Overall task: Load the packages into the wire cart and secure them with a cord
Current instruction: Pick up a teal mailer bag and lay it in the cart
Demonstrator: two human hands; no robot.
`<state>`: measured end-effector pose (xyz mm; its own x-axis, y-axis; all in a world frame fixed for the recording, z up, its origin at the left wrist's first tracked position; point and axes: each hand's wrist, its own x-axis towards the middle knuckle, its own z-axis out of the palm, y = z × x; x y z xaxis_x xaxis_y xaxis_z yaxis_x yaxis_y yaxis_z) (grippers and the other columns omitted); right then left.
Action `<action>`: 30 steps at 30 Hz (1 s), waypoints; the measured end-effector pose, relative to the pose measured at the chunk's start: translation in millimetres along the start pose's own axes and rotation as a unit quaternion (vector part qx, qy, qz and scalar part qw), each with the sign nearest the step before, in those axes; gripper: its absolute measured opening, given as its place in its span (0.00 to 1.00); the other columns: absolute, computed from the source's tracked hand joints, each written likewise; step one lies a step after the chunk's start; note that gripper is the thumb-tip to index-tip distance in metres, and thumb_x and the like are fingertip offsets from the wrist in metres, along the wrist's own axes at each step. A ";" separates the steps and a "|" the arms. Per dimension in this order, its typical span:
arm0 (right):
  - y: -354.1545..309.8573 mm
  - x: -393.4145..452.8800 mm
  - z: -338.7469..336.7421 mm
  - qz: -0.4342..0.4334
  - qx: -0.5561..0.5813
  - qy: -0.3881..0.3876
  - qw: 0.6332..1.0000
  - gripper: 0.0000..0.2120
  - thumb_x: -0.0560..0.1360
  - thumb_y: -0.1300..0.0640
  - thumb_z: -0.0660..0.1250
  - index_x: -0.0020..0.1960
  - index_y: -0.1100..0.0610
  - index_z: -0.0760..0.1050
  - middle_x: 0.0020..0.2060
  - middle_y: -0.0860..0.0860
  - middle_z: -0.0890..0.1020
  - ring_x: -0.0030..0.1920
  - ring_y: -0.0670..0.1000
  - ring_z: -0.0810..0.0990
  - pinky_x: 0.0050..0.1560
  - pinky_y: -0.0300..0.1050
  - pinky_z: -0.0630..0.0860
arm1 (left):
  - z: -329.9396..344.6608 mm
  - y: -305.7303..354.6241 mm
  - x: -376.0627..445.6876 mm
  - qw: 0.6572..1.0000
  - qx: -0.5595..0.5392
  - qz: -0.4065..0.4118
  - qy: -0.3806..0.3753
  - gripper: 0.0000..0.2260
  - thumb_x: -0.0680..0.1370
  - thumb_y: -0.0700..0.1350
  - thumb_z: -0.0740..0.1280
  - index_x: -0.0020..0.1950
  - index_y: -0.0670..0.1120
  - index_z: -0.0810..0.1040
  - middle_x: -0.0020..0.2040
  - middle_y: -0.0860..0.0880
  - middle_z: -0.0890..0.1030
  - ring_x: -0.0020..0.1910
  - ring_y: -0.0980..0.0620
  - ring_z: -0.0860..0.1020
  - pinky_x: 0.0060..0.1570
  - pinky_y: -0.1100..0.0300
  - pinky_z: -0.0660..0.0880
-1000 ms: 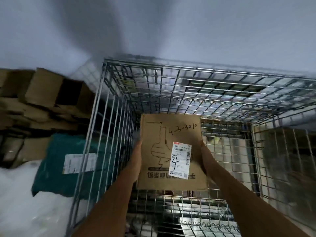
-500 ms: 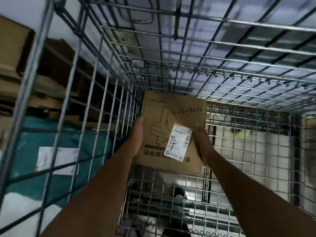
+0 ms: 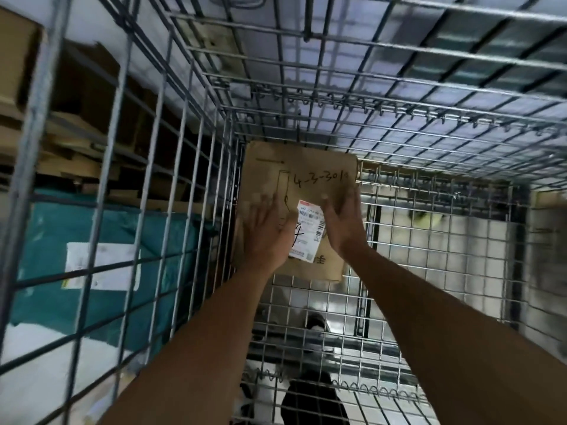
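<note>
A flat brown cardboard package (image 3: 310,161) with a white shipping label and handwritten numbers lies deep inside the wire cart (image 3: 399,124), against its far left corner. My left hand (image 3: 267,231) rests flat on the package's left half, fingers spread. On its right half sits my right hand (image 3: 343,222), palm down, fingers over the right edge. Both forearms reach down into the cart. No cord is in view.
Outside the cart's left wall lie a teal plastic parcel (image 3: 101,228) with a white label, white bags (image 3: 36,363) below it and stacked cardboard boxes (image 3: 76,124) behind. Through the mesh floor a cart wheel (image 3: 316,323) shows.
My view has dropped into the cart. The package has gone from held at its two sides to lying in the far left corner, with both palms on top of it.
</note>
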<state>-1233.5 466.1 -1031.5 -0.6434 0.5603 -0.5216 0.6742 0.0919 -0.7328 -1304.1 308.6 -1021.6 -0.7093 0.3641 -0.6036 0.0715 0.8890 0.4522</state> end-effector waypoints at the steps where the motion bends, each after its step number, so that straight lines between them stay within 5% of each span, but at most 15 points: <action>1: -4.2 -4.9 -3.9 -0.026 -0.099 -0.003 0.995 0.39 0.83 0.35 0.56 0.85 0.48 0.42 0.84 0.51 0.51 0.83 0.57 0.54 0.77 0.60 0.61 | -9.5 3.5 -3.4 1.000 0.020 0.008 -0.003 0.34 0.78 0.71 0.42 0.83 0.62 0.42 0.84 0.56 0.42 0.83 0.50 0.39 0.80 0.41 0.40; 4: -23.1 -19.5 -17.4 -0.076 -0.236 -0.018 0.969 0.39 0.82 0.31 0.48 0.84 0.48 0.37 0.84 0.49 0.43 0.84 0.53 0.44 0.80 0.59 0.52 | -41.9 19.0 -21.3 0.999 0.030 0.022 0.009 0.34 0.78 0.73 0.45 0.82 0.64 0.41 0.85 0.55 0.44 0.83 0.48 0.41 0.79 0.44 0.39; 10: -112.9 -61.3 -51.8 -0.113 -0.343 -0.046 0.931 0.38 0.82 0.30 0.41 0.85 0.48 0.42 0.84 0.48 0.43 0.84 0.50 0.40 0.83 0.57 0.50 | -126.1 85.7 -64.2 0.994 0.082 0.070 0.028 0.33 0.82 0.67 0.48 0.84 0.57 0.45 0.85 0.49 0.47 0.84 0.45 0.43 0.81 0.40 0.47; 19: -277.2 -150.8 -114.2 -0.167 -0.370 0.031 0.914 0.33 0.85 0.39 0.47 0.85 0.47 0.39 0.84 0.47 0.42 0.84 0.50 0.39 0.83 0.55 0.48 | -268.8 174.0 -156.5 0.969 0.083 0.209 0.100 0.35 0.78 0.72 0.42 0.83 0.62 0.45 0.85 0.54 0.49 0.84 0.47 0.44 0.81 0.42 0.44; 25: -362.1 -214.1 -111.5 -0.232 -0.365 0.080 0.898 0.33 0.83 0.33 0.41 0.84 0.44 0.40 0.84 0.46 0.45 0.83 0.49 0.40 0.83 0.54 0.47 | -353.6 149.8 -221.9 0.962 0.079 0.211 0.153 0.34 0.77 0.72 0.40 0.82 0.64 0.45 0.85 0.56 0.49 0.84 0.49 0.45 0.81 0.41 0.44; 30: -410.6 -247.4 -49.5 -0.303 -0.371 0.045 0.877 0.33 0.83 0.33 0.42 0.84 0.44 0.41 0.84 0.47 0.45 0.83 0.48 0.40 0.83 0.53 0.45 | -391.2 62.8 -247.5 0.970 0.046 0.138 0.193 0.45 0.68 0.79 0.28 0.82 0.64 0.47 0.85 0.55 0.51 0.84 0.47 0.47 0.80 0.38 0.45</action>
<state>-1333.1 330.5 -579.9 -0.9565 0.2823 -0.0740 0.2896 0.8869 -0.3599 -1398.4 165.7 -586.9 -0.8628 0.4768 -0.1683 0.3459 0.7994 0.4913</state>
